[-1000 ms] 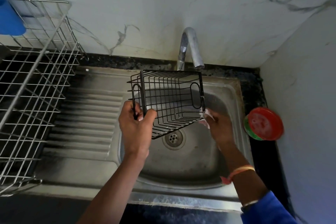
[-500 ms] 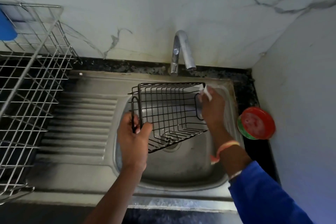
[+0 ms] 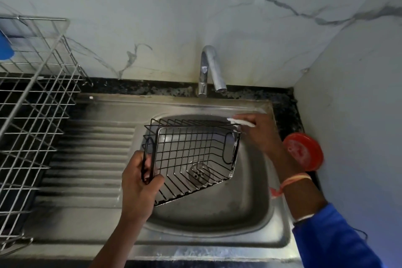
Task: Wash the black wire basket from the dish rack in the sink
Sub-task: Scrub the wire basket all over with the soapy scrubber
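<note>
Black wire basket [image 3: 191, 154] tilted over the sink bowl, one hand at each end

I hold the basket in the middle of the frame, over the bowl of the steel sink [image 3: 217, 213]. It is tipped so that its open side faces me and its lowest corner points down toward the near left of the bowl. The drain [image 3: 199, 173] shows through the wires of its bottom. Whether that low corner touches the steel I cannot tell.

My left hand [image 3: 139, 183] is at the basket's left end. Its fingers [image 3: 136, 163] are curled round the black loop handle there and the thumb lies against the near edge of the rim, so the wire end sits inside my grip. My right hand [image 3: 258, 135] is at the opposite end, at the far right corner of the rim. Its fingertips [image 3: 245, 118] are pressed together, pinching a small white piece [image 3: 241, 122] against the top wire. White streaks mark the wire of the right end just below.

An orange thread band [image 3: 293, 180] circles my right wrist, next to a blue sleeve [image 3: 332, 239]. The tap [image 3: 210, 67] stands at upper centre behind the bowl, its spout well apart from the basket. A silver dish rack [image 3: 37, 115] fills the left edge of the frame, with a blue thing [image 3: 5, 48] at its upper left. A round red lid [image 3: 303, 151] sits at the right, just beside my right forearm, its top too blurred to read.
</note>
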Demonstrator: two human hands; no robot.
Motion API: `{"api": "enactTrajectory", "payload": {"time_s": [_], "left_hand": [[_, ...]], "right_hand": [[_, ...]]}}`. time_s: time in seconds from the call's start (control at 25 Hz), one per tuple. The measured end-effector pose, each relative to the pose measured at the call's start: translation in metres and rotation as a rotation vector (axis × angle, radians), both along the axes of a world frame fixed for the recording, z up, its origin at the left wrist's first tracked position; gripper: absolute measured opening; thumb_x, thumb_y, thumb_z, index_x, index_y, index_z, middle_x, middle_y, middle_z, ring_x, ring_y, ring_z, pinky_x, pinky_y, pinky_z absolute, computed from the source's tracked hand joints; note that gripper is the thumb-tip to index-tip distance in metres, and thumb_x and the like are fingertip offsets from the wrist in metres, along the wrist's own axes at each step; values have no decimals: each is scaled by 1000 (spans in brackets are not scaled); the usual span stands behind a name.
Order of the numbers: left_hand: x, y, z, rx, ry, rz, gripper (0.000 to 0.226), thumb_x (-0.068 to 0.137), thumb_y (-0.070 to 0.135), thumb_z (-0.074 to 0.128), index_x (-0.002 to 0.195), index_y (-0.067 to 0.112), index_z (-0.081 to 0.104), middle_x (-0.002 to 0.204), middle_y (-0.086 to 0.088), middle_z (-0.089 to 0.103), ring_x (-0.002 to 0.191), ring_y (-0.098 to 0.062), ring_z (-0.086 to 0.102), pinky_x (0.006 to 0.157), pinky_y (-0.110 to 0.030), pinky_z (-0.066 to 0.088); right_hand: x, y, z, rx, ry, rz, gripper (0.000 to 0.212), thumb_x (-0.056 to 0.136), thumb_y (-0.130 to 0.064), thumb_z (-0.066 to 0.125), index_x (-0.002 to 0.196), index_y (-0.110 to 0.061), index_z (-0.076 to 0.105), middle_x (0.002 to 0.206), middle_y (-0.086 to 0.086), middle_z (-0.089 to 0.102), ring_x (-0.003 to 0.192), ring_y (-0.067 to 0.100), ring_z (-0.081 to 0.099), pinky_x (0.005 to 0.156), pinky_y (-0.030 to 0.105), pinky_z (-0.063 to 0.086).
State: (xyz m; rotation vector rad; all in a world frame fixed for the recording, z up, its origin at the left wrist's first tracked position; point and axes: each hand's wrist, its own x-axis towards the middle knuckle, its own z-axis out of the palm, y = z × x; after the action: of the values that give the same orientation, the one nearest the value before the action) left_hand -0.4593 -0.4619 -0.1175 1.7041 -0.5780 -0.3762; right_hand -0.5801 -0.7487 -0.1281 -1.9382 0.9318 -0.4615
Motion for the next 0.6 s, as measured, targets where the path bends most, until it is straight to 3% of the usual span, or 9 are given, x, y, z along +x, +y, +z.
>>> {"api": "enactTrajectory", "payload": {"time_s": [0.08, 0.16, 0.32, 0.4, 0.48, 0.6], "left_hand": [[1, -2, -2, 26, -9, -3, 34, 63, 26, 58, 77, 1, 41, 65, -21, 37, 57, -35, 34, 51, -44, 32], [-3, -10, -3, 29, 15, -16, 33, 62, 27, 59, 77, 4, 41, 66, -21, 38, 59, -36, 34, 51, -44, 34], [-14, -23, -2, 16, 34, -41, 30, 60, 28, 59, 76, 12, 40, 66, -23, 38, 57, -27, 35, 51, -33, 33], [-14, -20, -5, 12, 23, -31, 31, 61, 28, 60, 77, 10, 41, 67, -22, 41, 57, -32, 38, 52, -38, 35], [-14, -15, -7, 6, 5, -29, 32, 61, 27, 61, 79, 7, 43, 66, -21, 42, 58, -36, 38, 52, -44, 37], [-15, -11, -7, -19, 1, -24, 28, 60, 24, 62, 77, 12, 43, 63, -11, 39, 55, -28, 36, 51, -38, 34]], "right_hand": [[-2, 11, 3, -33, -2, -60, 31, 84, 4, 58, 103, -15, 73, 101, 0, 72, 90, 0, 65, 83, 13, 50], [5, 36, 5, -221, -91, -143, 25, 86, -3, 52, 97, -13, 73, 98, -1, 70, 92, 8, 63, 85, 20, 50], [31, 89, 22, -365, -258, -14, 28, 89, -10, 42, 93, -5, 69, 96, 5, 63, 90, 15, 59, 80, 24, 49], [30, 92, 18, -432, -263, 25, 31, 95, -17, 40, 96, -4, 67, 97, 6, 61, 92, 17, 57, 80, 26, 47], [19, 76, 3, -480, -212, -41, 34, 100, -22, 35, 95, -7, 65, 94, 4, 59, 91, 16, 54, 79, 35, 47], [2, 52, -19, -421, -177, -230, 28, 104, -22, 34, 94, -15, 58, 91, 0, 55, 87, 17, 53, 75, 45, 46]]}}
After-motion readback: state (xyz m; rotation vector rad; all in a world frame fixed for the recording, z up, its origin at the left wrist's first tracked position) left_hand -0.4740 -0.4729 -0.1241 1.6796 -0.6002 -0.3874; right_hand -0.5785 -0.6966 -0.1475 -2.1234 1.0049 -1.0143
